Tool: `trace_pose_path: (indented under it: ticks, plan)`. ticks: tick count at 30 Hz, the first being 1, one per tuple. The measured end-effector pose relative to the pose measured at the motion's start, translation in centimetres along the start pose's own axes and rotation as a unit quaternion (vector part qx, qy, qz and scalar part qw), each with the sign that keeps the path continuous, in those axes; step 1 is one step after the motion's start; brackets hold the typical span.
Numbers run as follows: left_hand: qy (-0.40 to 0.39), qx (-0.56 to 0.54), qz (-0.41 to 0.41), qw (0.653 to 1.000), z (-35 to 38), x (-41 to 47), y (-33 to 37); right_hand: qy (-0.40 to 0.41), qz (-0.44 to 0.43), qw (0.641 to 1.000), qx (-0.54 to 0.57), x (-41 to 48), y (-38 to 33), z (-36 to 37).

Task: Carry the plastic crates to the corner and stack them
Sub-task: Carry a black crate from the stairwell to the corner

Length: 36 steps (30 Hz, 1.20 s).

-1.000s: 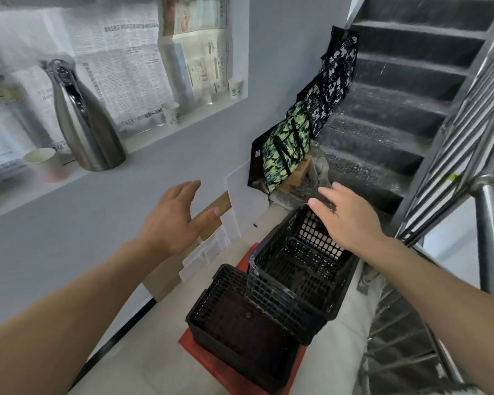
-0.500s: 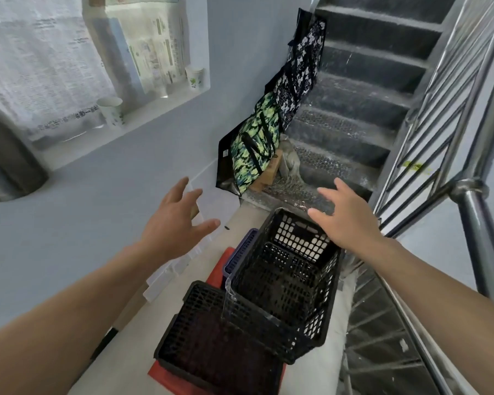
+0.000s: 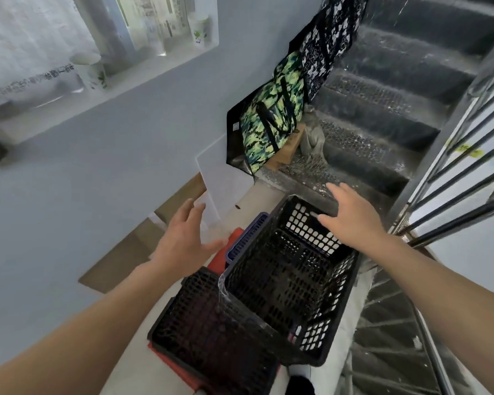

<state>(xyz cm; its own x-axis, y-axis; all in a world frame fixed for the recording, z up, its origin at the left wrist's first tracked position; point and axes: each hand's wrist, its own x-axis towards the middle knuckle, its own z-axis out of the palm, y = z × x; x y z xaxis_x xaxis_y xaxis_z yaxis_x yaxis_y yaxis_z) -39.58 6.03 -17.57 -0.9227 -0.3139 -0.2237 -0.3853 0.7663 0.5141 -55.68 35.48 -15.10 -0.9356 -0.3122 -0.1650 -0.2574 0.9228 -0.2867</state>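
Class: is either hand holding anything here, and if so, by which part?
Nothing is held. The right hand hovers open at the tall black crate's far rim; the left hand is open beside it.

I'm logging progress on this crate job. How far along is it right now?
Looks partly done: a tall black crate already sits at the foot of the stairs, overlapping a low black crate on a red one, with a blue crate behind. In hand: nothing; the right hand hovers open over the far rim, the left hand open beside it. Left: squaring the pile, seemingly.
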Motion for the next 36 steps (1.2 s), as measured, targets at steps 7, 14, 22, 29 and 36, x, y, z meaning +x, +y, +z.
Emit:
trace_pose_path:
  ticks: [7,14,22,29,36]
  plan:
    - [-0.034,-0.010,-0.099,0.994,9.5,1.8,0.9,-0.085,-0.005,0.996,-0.040,8.3,6.9,5.8]
    - [-0.077,-0.065,-0.250,0.963,19.3,2.2,0.3,-0.128,0.003,0.989,-0.079,13.8,12.4,11.6]
    - [-0.102,-0.133,-0.396,0.903,26.6,1.3,0.1,-0.173,0.040,0.975,-0.130,17.7,18.4,17.3]
    - [-0.096,-0.191,-0.430,0.877,29.4,1.7,0.4,-0.187,0.064,0.970,-0.142,20.7,21.9,20.2]
    - [-0.072,-0.211,-0.457,0.861,30.6,2.5,0.1,-0.218,0.069,0.967,-0.113,22.3,23.4,22.6]
